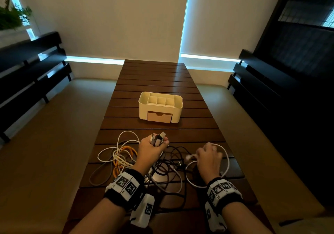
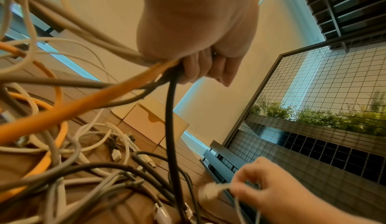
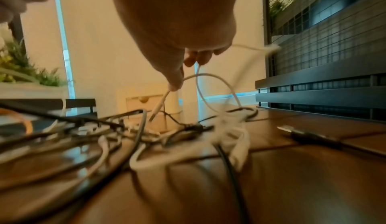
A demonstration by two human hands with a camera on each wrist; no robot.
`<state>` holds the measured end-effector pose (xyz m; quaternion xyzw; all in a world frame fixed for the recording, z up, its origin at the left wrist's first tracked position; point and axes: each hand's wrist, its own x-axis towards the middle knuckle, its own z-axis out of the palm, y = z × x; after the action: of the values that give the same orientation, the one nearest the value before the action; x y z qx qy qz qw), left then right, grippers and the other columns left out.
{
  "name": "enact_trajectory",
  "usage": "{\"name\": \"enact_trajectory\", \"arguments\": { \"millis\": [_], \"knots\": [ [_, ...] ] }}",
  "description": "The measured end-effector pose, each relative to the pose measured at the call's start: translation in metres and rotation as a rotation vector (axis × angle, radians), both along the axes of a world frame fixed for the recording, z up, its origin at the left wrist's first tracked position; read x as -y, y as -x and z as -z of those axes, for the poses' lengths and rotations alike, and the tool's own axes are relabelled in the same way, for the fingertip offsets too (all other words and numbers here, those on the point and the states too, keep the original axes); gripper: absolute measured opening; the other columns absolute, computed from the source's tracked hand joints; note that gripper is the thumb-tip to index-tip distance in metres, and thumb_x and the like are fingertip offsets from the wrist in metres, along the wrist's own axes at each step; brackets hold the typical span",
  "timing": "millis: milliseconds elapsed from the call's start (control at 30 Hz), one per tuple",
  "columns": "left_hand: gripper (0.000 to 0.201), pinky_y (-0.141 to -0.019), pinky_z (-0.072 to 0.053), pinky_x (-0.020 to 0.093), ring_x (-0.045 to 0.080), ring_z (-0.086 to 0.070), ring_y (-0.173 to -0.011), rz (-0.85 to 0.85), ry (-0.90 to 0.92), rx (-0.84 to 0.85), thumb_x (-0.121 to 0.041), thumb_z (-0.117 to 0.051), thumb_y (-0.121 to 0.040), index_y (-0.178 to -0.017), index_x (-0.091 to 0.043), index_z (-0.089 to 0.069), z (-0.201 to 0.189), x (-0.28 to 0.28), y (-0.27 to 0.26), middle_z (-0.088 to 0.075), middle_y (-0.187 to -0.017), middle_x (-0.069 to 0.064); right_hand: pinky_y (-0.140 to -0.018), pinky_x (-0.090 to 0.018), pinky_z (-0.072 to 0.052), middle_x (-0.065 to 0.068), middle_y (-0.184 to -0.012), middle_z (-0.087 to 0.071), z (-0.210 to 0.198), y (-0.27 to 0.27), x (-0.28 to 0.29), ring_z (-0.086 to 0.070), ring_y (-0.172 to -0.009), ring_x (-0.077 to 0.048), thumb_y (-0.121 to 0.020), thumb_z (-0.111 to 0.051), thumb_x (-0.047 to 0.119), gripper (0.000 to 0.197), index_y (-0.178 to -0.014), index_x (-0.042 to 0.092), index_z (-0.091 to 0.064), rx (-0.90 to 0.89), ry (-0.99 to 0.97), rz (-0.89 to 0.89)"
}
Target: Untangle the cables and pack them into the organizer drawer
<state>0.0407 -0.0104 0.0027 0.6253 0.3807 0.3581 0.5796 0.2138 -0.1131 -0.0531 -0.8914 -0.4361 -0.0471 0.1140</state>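
Note:
A tangle of white, grey, black and orange cables (image 1: 137, 163) lies on the near part of the wooden table (image 1: 155, 78). My left hand (image 1: 153, 146) is raised over the tangle and grips a bunch of cable ends, with connectors (image 1: 159, 137) sticking out above the fist; in the left wrist view the gripped cables (image 2: 158, 64) hang from my left hand (image 2: 200, 65). My right hand (image 1: 207, 155) pinches a white cable (image 1: 226, 163) near its plug (image 1: 188, 157); in the right wrist view the white cable (image 3: 211, 77) loops below the fingers (image 3: 194, 59). The cream organizer (image 1: 160, 107) stands beyond, its drawer (image 1: 159, 116) closed.
Cushioned benches (image 1: 45, 143) flank the table on both sides, with dark slatted backrests (image 1: 32, 67). A planter with green plants (image 1: 10, 17) stands at the far left. A black plug (image 3: 309, 135) lies alone on the table right of the tangle.

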Motion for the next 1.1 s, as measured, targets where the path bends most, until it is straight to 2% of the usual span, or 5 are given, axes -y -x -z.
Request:
{"name": "enact_trajectory", "arguments": {
  "millis": [267,467,733,833,1100],
  "knots": [
    [0.033,-0.066,-0.043,0.036,0.018,-0.05,-0.062,0.007,0.032,-0.008,-0.038,-0.062,-0.088,-0.065,-0.015,-0.053,0.009,0.002,-0.006,-0.05,-0.062,0.002,-0.054,-0.028,-0.035,0.002,-0.068,-0.047,-0.048,0.02,-0.014,-0.044,-0.063,-0.02,-0.1,-0.038,0.02,0.017,-0.088,0.015,-0.049,-0.783,-0.693,0.188],
    [0.031,-0.05,-0.035,0.024,0.008,-0.04,-0.046,0.012,0.176,0.157,-0.025,-0.063,-0.089,-0.064,-0.017,-0.046,0.0,0.007,-0.018,-0.043,-0.052,-0.006,-0.049,-0.018,-0.028,0.004,-0.062,-0.04,-0.08,0.061,-0.022,-0.033,-0.051,-0.006,-0.101,-0.032,0.017,0.024,-0.095,0.012,-0.055,-1.418,-0.656,-0.162],
    [0.03,-0.063,-0.046,0.033,0.017,-0.05,-0.061,0.009,0.28,0.296,-0.015,-0.076,-0.076,-0.067,-0.013,-0.047,0.003,-0.001,-0.017,-0.046,-0.061,0.001,-0.05,-0.011,-0.038,0.014,-0.069,-0.051,-0.073,0.086,-0.018,-0.05,-0.052,0.007,-0.098,-0.041,0.012,0.038,-0.128,0.036,-0.042,-0.912,-0.345,-0.493],
    [0.032,-0.057,-0.041,0.03,0.017,-0.045,-0.057,0.0,0.314,0.268,-0.029,-0.066,-0.086,-0.063,-0.015,-0.047,0.004,-0.002,-0.017,-0.043,-0.058,0.001,-0.058,-0.031,-0.048,0.004,-0.07,-0.055,-0.077,0.085,-0.019,-0.05,-0.054,-0.005,-0.096,-0.047,0.017,0.005,-0.095,0.017,-0.052,-0.79,-0.288,-0.475],
    [0.04,-0.039,-0.033,0.019,0.008,-0.041,-0.035,0.077,0.398,0.554,-0.045,-0.047,-0.088,-0.061,-0.015,-0.043,-0.027,-0.014,0.005,-0.04,-0.041,-0.006,-0.056,-0.019,-0.037,0.008,-0.065,-0.049,-0.066,0.045,-0.018,-0.046,-0.058,-0.005,-0.098,-0.046,0.026,0.03,-0.067,0.027,-0.047,-0.701,0.085,-0.502]
  ]
}}
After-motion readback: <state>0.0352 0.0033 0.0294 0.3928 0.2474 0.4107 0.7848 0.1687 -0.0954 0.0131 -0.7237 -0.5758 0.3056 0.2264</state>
